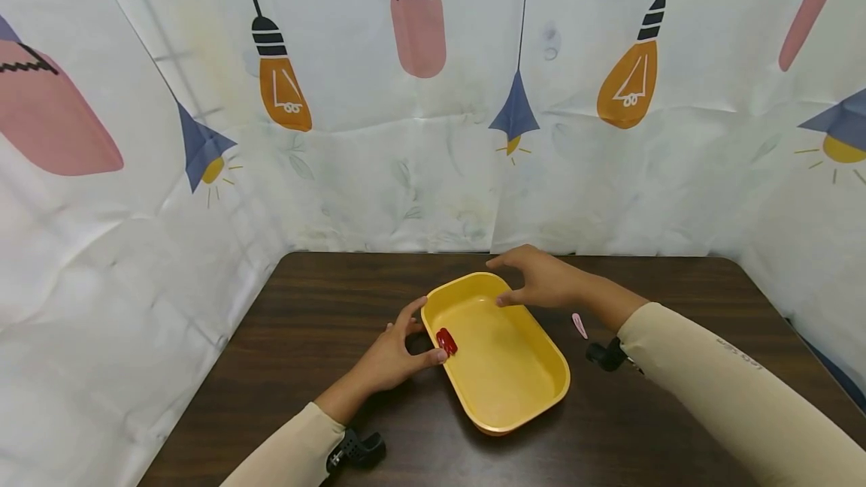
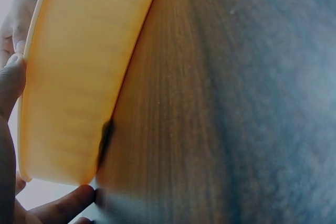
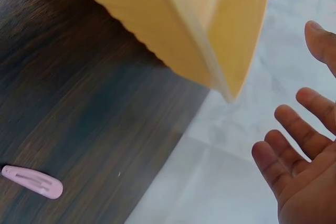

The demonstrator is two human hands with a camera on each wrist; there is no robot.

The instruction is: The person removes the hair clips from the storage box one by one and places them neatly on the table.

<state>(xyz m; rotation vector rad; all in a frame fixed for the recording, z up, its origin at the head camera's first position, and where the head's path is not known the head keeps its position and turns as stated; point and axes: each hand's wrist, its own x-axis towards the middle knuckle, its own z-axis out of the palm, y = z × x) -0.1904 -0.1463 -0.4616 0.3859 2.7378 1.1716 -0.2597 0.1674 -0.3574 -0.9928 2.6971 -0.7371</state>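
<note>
A yellow rectangular plastic tub sits on the dark wooden table, turned at an angle. My left hand holds its left side, with the thumb at the rim and the fingers round the outer far-left corner. Inside, against the left wall by that thumb, lies a small shiny red object whose kind is unclear. Over the tub's far-right corner is my right hand, fingers spread and holding nothing; the right wrist view shows a gap between it and the rim. A pink snap hair clip lies on the table below the right forearm.
The brown wood-grain table ends at a white curtain printed with lamps, which also hangs along both sides. Black wrist cameras sit on both wrists, low over the tabletop.
</note>
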